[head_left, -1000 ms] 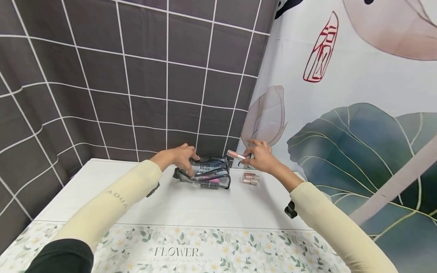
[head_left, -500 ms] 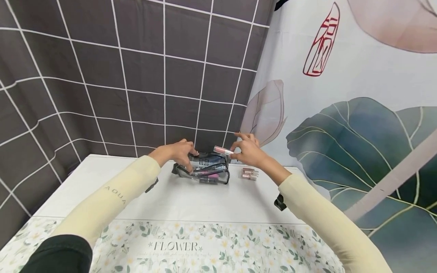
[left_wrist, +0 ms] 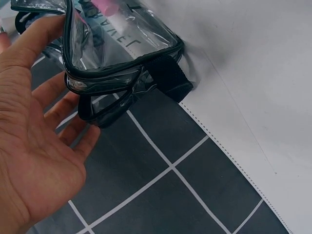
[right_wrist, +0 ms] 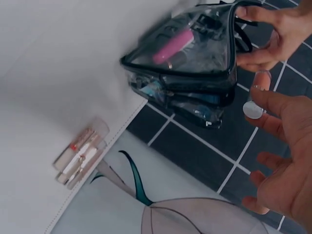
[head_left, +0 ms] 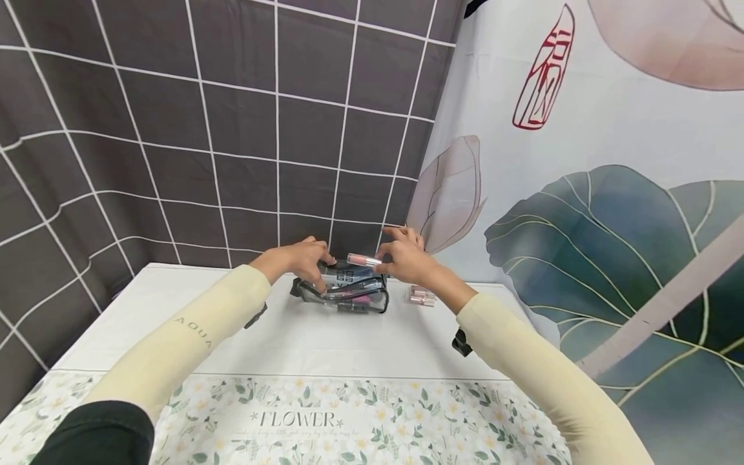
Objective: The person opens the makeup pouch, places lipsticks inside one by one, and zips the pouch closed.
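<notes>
A clear zip pouch with black trim sits at the back of the white table, its top open. My left hand grips its left side, thumb at the front rim and fingers at the back, as the left wrist view shows on the pouch edge. Inside lies a pink tube among other items that are hard to make out. My right hand pinches a pink lip gloss tube between thumb and finger, held sideways above the pouch's opening. In the right wrist view its round end faces the camera.
Several lip gloss tubes lie side by side on the table, right of the pouch. Behind the table hang a dark grid cloth and a white cloth with leaf prints. A floral cloth covers the front.
My right hand has moved left with the lip gloss tube, from near the tubes on the table to above the pouch. The left hand still holds the pouch in place.
</notes>
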`<state>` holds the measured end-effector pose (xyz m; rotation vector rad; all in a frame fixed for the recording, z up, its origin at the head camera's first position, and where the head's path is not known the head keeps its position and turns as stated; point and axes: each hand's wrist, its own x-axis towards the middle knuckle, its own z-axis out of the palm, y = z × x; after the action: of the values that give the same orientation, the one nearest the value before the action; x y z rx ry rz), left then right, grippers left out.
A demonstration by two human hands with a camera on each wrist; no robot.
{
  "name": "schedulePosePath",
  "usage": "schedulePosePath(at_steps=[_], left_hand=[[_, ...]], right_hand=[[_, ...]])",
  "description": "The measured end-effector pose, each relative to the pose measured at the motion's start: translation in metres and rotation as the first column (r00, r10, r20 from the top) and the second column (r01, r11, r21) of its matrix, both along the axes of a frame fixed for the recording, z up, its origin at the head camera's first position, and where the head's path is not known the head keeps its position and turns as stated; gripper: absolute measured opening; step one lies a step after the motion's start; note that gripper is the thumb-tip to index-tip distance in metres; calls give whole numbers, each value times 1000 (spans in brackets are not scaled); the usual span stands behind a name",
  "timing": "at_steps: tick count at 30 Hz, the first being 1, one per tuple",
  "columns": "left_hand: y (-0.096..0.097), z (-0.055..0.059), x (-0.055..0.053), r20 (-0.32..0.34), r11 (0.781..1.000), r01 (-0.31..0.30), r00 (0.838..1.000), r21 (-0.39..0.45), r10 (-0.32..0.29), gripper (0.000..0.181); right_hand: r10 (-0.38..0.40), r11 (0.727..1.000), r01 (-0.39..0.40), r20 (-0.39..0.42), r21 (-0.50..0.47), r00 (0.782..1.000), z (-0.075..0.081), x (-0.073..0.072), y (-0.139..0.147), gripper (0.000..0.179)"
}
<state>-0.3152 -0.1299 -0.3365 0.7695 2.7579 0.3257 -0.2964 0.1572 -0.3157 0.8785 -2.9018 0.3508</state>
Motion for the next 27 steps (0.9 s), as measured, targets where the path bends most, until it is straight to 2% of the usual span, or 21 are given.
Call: schedulePosePath(at_steps=[7, 12, 19, 27], left_hand=[[2, -2, -3, -22, 1000, 31, 999, -4, -31, 86], [1, -2, -3, -21, 1000, 24, 999, -4, -24, 86], [-7, -2, 2, -22, 1000, 9, 1000, 5, -9, 86], [-2, 2, 1, -19, 1000, 28, 999, -3, -28, 83]], right_hand=[[5, 1000, -5, 11, 16, 1000, -4, 2, -9, 29], [-21, 999, 20, 19, 32, 1000, -9, 0, -15, 29], [-26, 998, 25, 12, 57, 1000, -15, -3, -28, 29], [-28, 998, 27, 15, 53, 999, -16, 2, -29, 28]])
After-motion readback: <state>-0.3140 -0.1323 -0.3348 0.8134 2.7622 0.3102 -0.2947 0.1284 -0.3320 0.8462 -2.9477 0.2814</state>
